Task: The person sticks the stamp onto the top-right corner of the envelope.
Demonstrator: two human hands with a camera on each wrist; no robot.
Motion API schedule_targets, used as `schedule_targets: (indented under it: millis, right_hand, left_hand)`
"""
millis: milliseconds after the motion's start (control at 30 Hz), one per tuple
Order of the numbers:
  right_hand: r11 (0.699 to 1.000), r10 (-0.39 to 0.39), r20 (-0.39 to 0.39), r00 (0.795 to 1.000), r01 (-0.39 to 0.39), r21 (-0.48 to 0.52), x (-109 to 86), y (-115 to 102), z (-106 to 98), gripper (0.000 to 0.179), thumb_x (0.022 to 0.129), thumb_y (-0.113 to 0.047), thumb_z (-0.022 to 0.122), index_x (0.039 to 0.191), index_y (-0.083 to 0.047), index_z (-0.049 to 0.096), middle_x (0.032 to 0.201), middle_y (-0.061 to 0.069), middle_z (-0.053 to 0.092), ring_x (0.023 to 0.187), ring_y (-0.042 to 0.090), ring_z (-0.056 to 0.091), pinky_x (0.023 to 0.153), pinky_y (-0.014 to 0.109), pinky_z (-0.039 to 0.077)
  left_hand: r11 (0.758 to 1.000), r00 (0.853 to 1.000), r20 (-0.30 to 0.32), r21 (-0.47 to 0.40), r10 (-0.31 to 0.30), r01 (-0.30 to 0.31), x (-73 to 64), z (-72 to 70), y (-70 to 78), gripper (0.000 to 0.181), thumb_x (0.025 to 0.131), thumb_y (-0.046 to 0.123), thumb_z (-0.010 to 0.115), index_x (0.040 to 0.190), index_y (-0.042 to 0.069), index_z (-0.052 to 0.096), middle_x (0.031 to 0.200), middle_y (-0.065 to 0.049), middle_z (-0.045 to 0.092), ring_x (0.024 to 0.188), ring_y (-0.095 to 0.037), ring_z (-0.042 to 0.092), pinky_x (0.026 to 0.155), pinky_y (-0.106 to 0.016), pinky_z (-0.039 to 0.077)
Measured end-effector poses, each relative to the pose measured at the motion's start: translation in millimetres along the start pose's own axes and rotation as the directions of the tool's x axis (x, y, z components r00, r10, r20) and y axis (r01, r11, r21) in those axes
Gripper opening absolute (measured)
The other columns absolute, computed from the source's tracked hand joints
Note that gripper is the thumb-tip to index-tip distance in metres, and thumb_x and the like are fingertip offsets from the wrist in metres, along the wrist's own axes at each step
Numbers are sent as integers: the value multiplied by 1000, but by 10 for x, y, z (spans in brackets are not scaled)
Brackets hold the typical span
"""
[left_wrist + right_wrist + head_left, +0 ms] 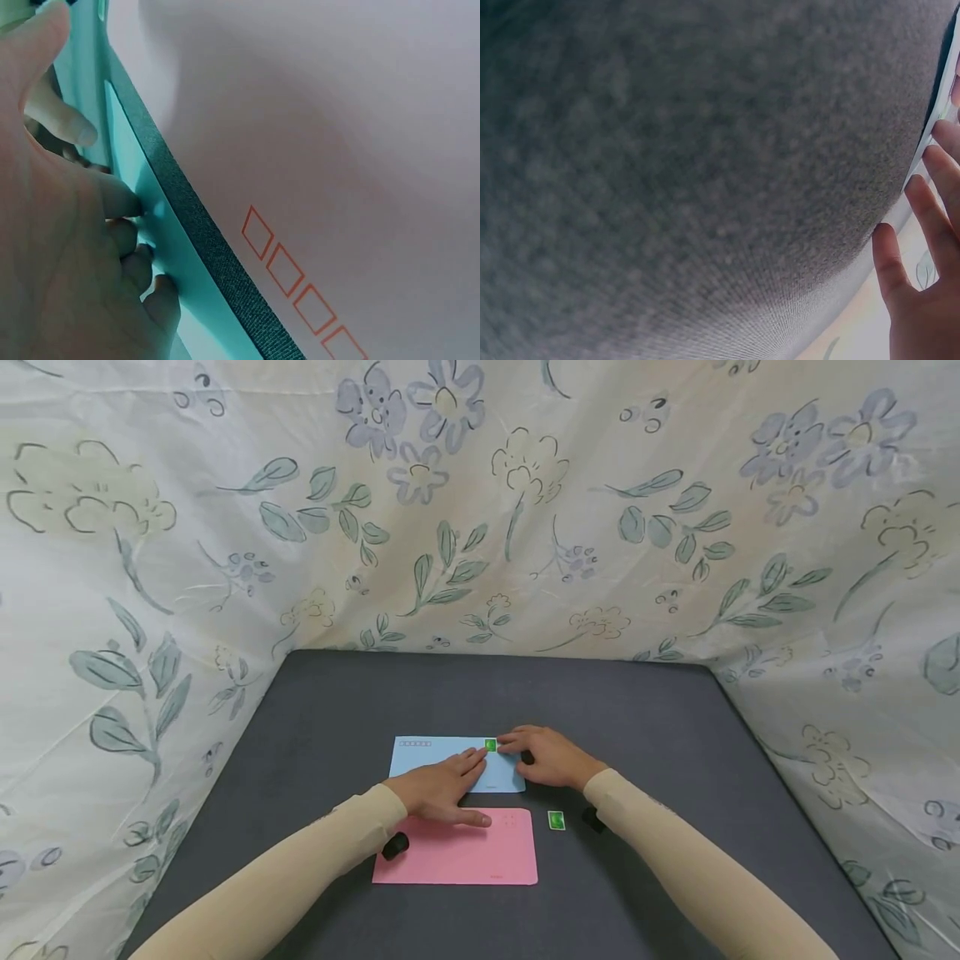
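A light blue envelope (427,757) lies on the dark table, with a green stamp (491,745) at its upper right corner. My left hand (442,787) rests on the envelope, its straight fingers reaching up to just below the stamp and its thumb over the pink envelope (457,860). From the right, my right hand (551,757) touches the stamp's right edge with its fingertips and covers part of the blue envelope's right end. In the left wrist view the left hand (82,240) lies along the blue envelope. Spread fingers of the right hand (930,277) show in the right wrist view.
A second green stamp (556,821) lies to the right of the pink envelope, near the right wrist. The dark table (637,710) is bordered at the back and sides by a flowered white curtain (480,593).
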State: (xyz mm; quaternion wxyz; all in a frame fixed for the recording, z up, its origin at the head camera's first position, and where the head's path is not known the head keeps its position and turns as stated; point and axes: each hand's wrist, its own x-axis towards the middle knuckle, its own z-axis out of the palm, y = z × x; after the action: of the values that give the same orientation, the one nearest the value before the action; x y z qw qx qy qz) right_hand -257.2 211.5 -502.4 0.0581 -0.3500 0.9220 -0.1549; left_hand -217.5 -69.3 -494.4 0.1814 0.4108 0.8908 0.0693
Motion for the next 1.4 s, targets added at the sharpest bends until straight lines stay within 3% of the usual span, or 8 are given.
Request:
schedule_targets:
  millis: [467,867,1133,1400]
  right_hand:
    - [1000,6,-13,1000,-6,-3,4,21,3,47,100,-20,63,146,-11,71,156,3,61,148,31,51,121,59,40]
    - [998,-14,-82,997,19,52,-50,9,38,47,99,-16,65,145,-12,72,155,3,62,145,30,55,119,60,42]
    - [998,-48,-109,993,53,44,-111,-45,37,49,100,-18,66,149,-13,69,155,3,61,149,29,50,120,62,40]
    - [996,-72,-124,990,76,35,-206,-107,21,50,102,-23,71,150,-12,68,156,3,61,149,30,50,118,62,42]
  left_hand:
    - [999,1000,-18,-30,11,-11,-19,6,-16,111,97,85,44,174,9,19,183,-5,6,167,-24,8,131,-44,22]
    - [1000,998,-65,1,21,-21,-44,40,-2,111,99,84,42,174,7,15,182,-7,7,167,-24,6,133,-42,14]
    - [996,985,-153,39,85,-80,-172,26,1,96,108,70,41,173,3,19,181,-11,12,166,-28,9,132,-46,16]
    - [992,973,-196,61,119,-109,-316,97,-18,91,109,68,43,172,5,25,181,-13,15,165,-37,12,131,-53,19]
